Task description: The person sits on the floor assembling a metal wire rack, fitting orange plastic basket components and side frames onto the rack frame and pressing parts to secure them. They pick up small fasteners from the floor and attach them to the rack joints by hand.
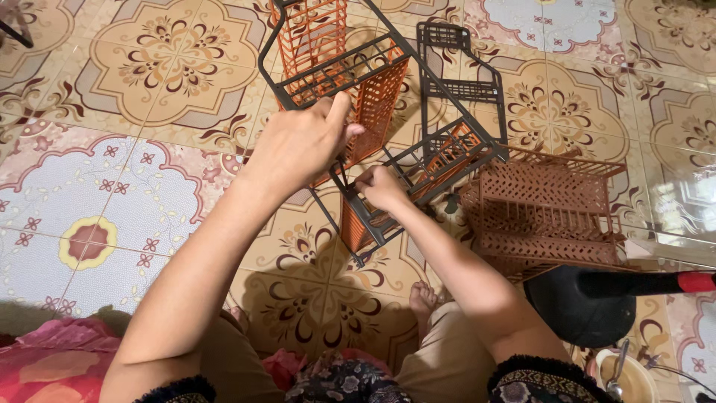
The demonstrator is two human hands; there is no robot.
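Note:
A dark grey plastic shelf frame lies on its side on the patterned floor tiles, with orange lattice baskets fitted in it. My left hand grips the frame's rail beside an orange basket. My right hand is closed on a lower grey bar of the frame near another orange basket. A loose brown lattice basket rests on the floor just right of the frame.
A black pan with a red-tipped handle lies at the lower right, beside a bowl with a spoon. My bare foot rests under the frame. Red and pink cloth lies at the lower left.

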